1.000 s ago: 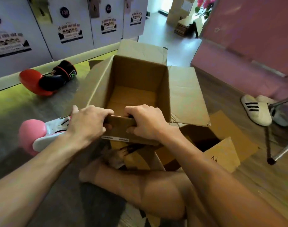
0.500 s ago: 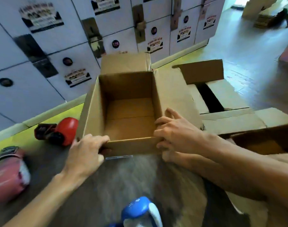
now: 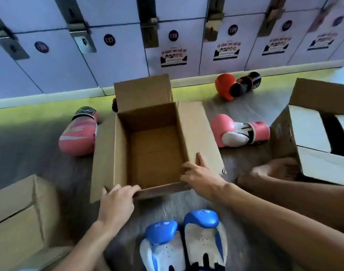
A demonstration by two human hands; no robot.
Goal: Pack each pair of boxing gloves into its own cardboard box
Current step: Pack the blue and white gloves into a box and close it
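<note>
Though blurry, left hand (image 3: 118, 202), right hand (image 3: 201, 177) seemingly on near box (image 3: 121, 151) rim

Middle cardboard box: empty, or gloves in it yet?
Empty. The middle cardboard box stands open, its bare floor visible wall to wall; the blue gloves and pink gloves lie outside it.

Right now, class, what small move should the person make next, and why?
Likely the right hand should leave the open box and reach for the blue gloves. The box stands empty with its flaps spread, the left hand also holds its near rim, and that pair lies together nearest the person.
</note>
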